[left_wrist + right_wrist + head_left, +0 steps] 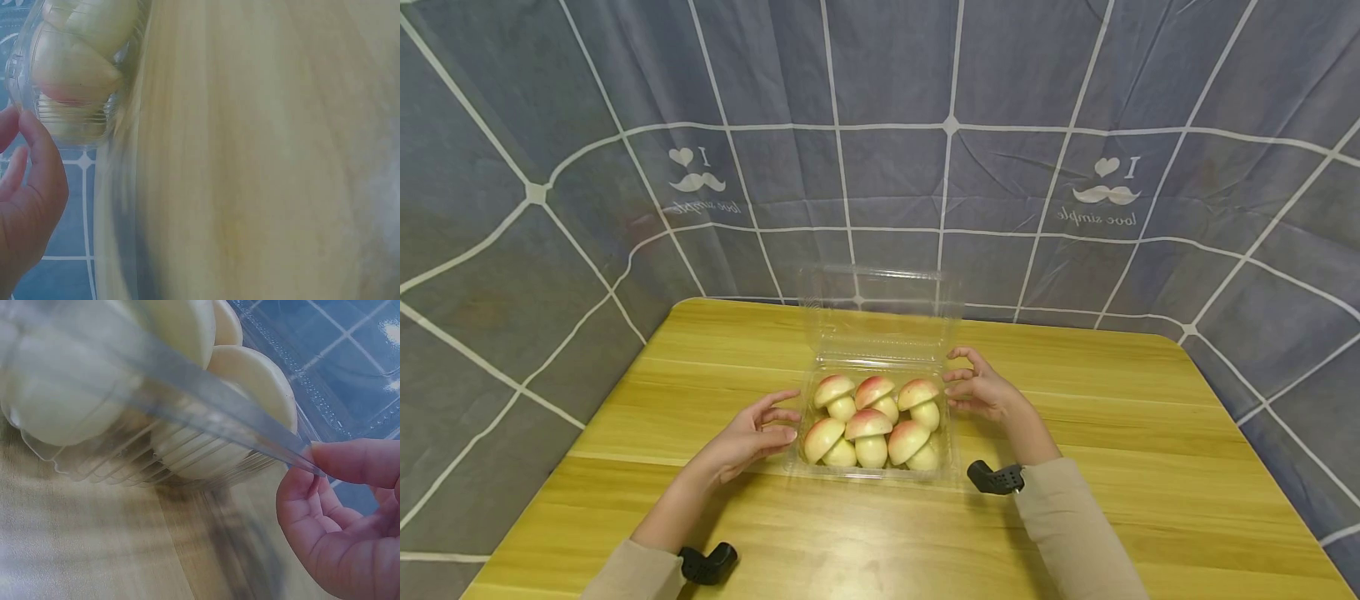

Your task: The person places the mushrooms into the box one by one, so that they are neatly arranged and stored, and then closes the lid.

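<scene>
A clear plastic clamshell box (880,473) sits on the table with its lid (880,312) raised at the back. Inside are several mushroom-shaped pieces (870,423), with yellow caps blushed red and pale rounded stems, set in two rows. At the box's left side, my left hand (748,437) pinches the rim between thumb and finger, as the left wrist view shows. My right hand (988,392) is at the opposite side. In the right wrist view its thumb (359,462) and curled forefinger pinch the clear rim.
The box stands on a yellow wood-grain table (1097,467). A grey-blue curtain (895,175) with white lines hangs behind and around it. Black wrist-worn devices (996,477) jut out near both sleeves.
</scene>
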The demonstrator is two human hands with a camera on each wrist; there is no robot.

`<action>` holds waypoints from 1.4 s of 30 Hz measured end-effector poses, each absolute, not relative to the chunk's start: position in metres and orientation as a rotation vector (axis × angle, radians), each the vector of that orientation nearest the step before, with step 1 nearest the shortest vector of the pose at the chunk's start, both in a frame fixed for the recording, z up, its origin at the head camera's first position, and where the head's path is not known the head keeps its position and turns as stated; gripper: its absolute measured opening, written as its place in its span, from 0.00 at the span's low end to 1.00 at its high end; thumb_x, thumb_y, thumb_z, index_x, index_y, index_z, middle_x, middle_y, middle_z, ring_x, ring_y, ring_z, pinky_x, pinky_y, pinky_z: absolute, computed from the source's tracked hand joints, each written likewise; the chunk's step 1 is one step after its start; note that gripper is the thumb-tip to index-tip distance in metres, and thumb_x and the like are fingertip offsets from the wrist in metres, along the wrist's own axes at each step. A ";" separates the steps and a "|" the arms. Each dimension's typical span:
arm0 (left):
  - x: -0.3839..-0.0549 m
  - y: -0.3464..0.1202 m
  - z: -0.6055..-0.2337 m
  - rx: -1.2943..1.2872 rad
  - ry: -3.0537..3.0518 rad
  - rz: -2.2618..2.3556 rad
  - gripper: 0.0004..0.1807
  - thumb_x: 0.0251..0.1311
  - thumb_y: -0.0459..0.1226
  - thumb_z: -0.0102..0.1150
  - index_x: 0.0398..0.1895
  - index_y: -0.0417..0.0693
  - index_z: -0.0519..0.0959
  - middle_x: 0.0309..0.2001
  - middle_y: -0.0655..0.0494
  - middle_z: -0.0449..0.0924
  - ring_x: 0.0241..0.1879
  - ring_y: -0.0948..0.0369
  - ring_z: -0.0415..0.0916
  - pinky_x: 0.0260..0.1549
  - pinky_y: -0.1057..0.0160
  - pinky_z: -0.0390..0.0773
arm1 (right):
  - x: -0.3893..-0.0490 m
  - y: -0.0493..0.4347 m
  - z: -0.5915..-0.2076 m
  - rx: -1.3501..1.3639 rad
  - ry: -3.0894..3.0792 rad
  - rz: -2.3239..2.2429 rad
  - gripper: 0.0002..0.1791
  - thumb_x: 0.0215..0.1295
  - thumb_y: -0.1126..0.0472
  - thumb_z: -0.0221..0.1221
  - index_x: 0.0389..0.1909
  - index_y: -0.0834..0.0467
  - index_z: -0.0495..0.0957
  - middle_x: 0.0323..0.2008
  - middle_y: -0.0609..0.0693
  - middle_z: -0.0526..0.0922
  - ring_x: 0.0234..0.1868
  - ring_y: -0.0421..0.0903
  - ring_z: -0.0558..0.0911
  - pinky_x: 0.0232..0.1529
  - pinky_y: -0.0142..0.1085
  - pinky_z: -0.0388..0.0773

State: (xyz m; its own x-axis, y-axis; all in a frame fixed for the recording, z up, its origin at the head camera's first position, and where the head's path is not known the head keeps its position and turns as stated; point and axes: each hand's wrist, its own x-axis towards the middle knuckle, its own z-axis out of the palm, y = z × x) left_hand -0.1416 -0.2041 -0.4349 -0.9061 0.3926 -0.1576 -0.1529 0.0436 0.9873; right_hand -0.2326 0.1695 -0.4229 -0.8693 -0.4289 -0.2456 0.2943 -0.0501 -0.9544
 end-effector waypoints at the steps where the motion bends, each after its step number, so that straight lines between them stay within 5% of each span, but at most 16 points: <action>1: -0.142 -0.204 -0.434 0.242 1.946 1.918 0.42 0.60 0.29 0.57 0.73 0.42 0.45 0.54 0.39 0.64 0.43 0.60 0.73 0.44 0.61 0.76 | -0.233 0.169 -0.423 -0.141 1.749 -1.968 0.28 0.57 0.81 0.49 0.53 0.53 0.57 0.41 0.55 0.66 0.28 0.43 0.71 0.31 0.32 0.74; 9: -0.144 -0.204 -0.428 0.279 1.929 1.922 0.54 0.58 0.26 0.57 0.74 0.59 0.29 0.53 0.37 0.63 0.40 0.61 0.76 0.39 0.61 0.78 | -0.231 0.170 -0.424 -0.151 1.746 -1.971 0.28 0.58 0.81 0.49 0.53 0.53 0.57 0.41 0.55 0.66 0.29 0.43 0.71 0.32 0.32 0.74; 25: -0.150 -0.204 -0.419 0.334 1.990 1.790 0.59 0.57 0.26 0.59 0.72 0.61 0.22 0.52 0.36 0.62 0.40 0.58 0.74 0.41 0.60 0.78 | -0.229 0.170 -0.424 -0.185 1.765 -1.989 0.26 0.56 0.82 0.50 0.49 0.55 0.58 0.42 0.56 0.66 0.28 0.44 0.72 0.31 0.32 0.75; 30: -0.152 -0.204 -0.415 0.380 2.028 1.747 0.62 0.55 0.24 0.59 0.70 0.63 0.20 0.52 0.33 0.61 0.38 0.57 0.74 0.36 0.64 0.78 | -0.228 0.169 -0.425 -0.143 1.777 -1.980 0.42 0.58 0.81 0.50 0.69 0.59 0.41 0.43 0.56 0.68 0.31 0.43 0.74 0.32 0.31 0.76; 33: -0.153 -0.203 -0.413 0.404 2.037 1.728 0.63 0.55 0.23 0.59 0.70 0.66 0.19 0.52 0.32 0.61 0.38 0.56 0.75 0.35 0.64 0.78 | -0.227 0.169 -0.426 -0.123 1.774 -1.981 0.49 0.58 0.81 0.49 0.72 0.57 0.30 0.44 0.56 0.69 0.32 0.43 0.75 0.33 0.31 0.76; 38: -0.154 -0.203 -0.409 0.446 2.082 1.671 0.64 0.54 0.23 0.59 0.69 0.67 0.18 0.51 0.31 0.60 0.39 0.55 0.74 0.36 0.63 0.78 | -0.227 0.168 -0.425 -0.123 1.772 -1.996 0.44 0.57 0.82 0.49 0.70 0.58 0.39 0.44 0.57 0.70 0.33 0.44 0.75 0.33 0.32 0.77; 42: -0.155 -0.202 -0.406 0.464 2.118 1.621 0.64 0.54 0.23 0.60 0.69 0.67 0.18 0.51 0.32 0.60 0.38 0.54 0.73 0.36 0.63 0.78 | -0.227 0.169 -0.426 -0.141 1.771 -2.009 0.32 0.57 0.82 0.50 0.60 0.58 0.55 0.42 0.55 0.71 0.32 0.45 0.75 0.32 0.32 0.77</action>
State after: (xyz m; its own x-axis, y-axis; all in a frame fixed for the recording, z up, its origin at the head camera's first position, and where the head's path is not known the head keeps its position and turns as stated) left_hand -0.1550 -0.2021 -0.4059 -0.8511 0.5076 -0.1336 0.0039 0.2606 0.9654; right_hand -0.2268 0.1685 -0.4256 -0.8911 -0.3979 -0.2182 0.2664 -0.0692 -0.9614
